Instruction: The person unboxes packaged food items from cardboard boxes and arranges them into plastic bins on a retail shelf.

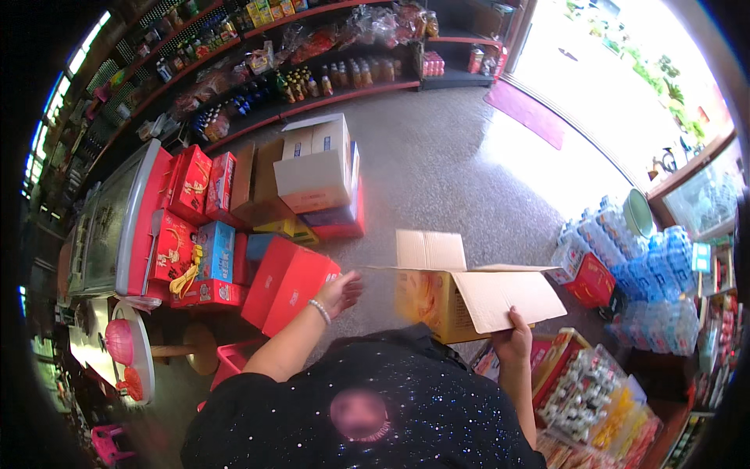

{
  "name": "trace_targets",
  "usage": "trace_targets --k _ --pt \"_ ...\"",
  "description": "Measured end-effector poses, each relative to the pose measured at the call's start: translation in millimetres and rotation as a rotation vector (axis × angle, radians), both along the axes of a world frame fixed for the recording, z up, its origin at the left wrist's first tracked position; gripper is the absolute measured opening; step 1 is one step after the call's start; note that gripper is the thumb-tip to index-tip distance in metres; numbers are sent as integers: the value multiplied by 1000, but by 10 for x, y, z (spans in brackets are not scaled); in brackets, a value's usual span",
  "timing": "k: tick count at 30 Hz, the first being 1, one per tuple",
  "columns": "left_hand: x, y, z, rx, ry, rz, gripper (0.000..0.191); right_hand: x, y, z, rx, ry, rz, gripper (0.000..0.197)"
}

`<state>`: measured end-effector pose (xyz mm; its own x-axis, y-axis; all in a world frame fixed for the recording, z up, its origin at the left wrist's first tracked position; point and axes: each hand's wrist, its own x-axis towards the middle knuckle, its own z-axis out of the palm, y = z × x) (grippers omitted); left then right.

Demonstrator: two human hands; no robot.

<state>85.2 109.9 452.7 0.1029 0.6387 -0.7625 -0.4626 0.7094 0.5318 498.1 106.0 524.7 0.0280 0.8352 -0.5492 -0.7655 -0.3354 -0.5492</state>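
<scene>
A yellow printed cardboard carton (430,299) stands before me with its top flaps folded outward. My right hand (512,337) pinches the edge of its near flap (507,296), thumb on top. At the left, my left hand (341,295), with a beaded bracelet at the wrist, is beside a red box (287,284). Its fingers are spread and hold nothing. Whether that hand touches the red box's edge, I cannot tell. The inside of the carton is hidden by its flaps.
Stacked gift boxes (190,182) and an open white carton (316,176) stand left, by a glass-topped freezer (111,223). Packs of bottled water (653,264) and a tray of small goods (580,398) are right. Shelves (351,88) line the far wall; a pink mat (524,114) lies by the doorway.
</scene>
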Motion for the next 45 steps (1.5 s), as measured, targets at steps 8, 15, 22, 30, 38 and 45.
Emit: trace_targets --k 8,15,22,30,38,45 --pt "-258 72 -221 -187 311 225 20 68 1757 -844 -256 -17 160 40" --pt "-403 -92 -688 -405 241 302 25 -338 3515 -945 -106 -5 240 18" --pt "-1080 1405 -739 -234 421 311 20 -936 4764 -1281 -229 -55 135 23" --pt "-1933 3592 -439 321 1537 -144 40 -2307 5266 -1739 -447 -195 633 28" --pt "-2151 4172 -471 167 1502 -803 47 -4245 6152 -1925 617 -1230 1435 51" --pt "-1980 3403 -778 -401 1174 -320 34 -5992 6647 -1550 1549 -1943 1548 84"
